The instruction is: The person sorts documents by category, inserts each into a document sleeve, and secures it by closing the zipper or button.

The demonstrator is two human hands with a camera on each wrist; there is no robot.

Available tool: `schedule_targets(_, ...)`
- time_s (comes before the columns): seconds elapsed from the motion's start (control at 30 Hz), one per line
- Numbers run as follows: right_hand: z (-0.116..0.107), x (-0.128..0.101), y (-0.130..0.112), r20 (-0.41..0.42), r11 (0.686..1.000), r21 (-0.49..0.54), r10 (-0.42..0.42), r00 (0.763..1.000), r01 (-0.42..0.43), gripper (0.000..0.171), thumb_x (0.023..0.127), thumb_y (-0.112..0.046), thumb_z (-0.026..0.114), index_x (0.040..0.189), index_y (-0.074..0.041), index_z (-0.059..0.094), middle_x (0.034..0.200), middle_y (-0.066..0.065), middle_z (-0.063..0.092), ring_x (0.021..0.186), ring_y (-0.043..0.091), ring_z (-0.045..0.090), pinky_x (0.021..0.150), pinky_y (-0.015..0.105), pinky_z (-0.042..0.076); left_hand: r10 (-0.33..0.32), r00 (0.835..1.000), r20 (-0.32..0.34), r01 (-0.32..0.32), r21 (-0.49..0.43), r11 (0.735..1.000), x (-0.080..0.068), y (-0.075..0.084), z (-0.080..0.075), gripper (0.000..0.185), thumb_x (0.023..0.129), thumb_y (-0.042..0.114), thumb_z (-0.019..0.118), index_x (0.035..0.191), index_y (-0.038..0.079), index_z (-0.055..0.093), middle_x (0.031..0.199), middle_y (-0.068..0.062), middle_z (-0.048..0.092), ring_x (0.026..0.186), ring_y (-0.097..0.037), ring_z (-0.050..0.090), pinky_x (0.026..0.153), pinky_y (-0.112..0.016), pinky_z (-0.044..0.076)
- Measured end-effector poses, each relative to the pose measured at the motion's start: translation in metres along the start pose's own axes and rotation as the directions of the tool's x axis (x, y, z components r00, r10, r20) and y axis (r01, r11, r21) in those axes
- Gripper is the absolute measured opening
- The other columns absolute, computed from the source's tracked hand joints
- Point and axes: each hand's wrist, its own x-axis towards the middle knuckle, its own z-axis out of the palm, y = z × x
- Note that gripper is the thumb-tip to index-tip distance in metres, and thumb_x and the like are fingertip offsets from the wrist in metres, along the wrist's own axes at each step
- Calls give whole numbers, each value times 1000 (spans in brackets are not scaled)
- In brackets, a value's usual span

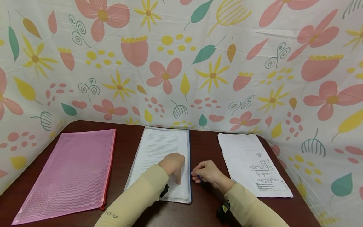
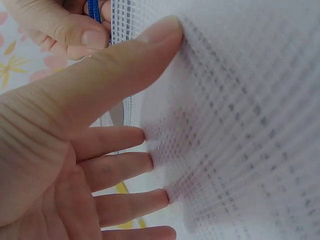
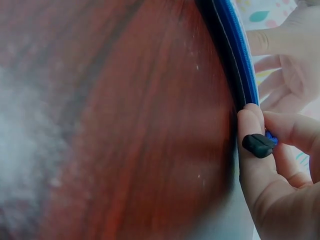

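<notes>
the white mesh pouch [image 1: 161, 164] lies on the bench [image 1: 204, 148], between the pink pouch [image 1: 71, 170] on its left and loose printed sheets [image 1: 249, 164] on its right. the left hand [image 1: 173, 164] presses spread fingers [image 2: 120, 165] flat on the mesh; the right hand [image 1: 204, 172] pinches the blue zipper pull [image 3: 260, 145] at the pouch's right edge. if the left hand's pressure slackens, the pouch could slide and bunch, or the zipper teeth might snag the papers inside.

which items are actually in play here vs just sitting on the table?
In play:
- white mesh pouch with papers inside, left hand pressing it flat
- blue zipper along its edge
- zipper pull, pinched by right hand

Lying about:
- pink mesh pouch
- loose printed sheets
</notes>
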Motion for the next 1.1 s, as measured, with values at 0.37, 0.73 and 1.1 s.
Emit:
schedule_targets(0.37,-2,7,-1,-27,1000,-13,19,999,-20,15,79,-1,69,87,10,64,75,8,69,61,12,66,59,31,57,-3,1000,-28,4,54,999,2,2,-3,48,49,31,94,82,9,66,78,-1,64,72,-13,58,68,-26,52)
schedule_targets(0.73,-5,15,-5,-72,1000,-4,6,997,-7,16,82,-2,66,90,11,63,73,9,69,61,13,66,60,31,57,4,1000,-23,-3,48,999,2,1,-2,48,52,32,93,84,9,66,79,-1,63,73,-13,57,70,-27,51)
schedule_targets(1.1,-14,17,-2,-123,1000,8,8,992,-7,13,82,1,66,89,11,61,73,12,68,59,13,65,58,30,57,10,1000,-21,-9,31,999,4,8,-2,56,56,34,91,100,9,68,95,-3,67,88,-15,61,82,-29,51)
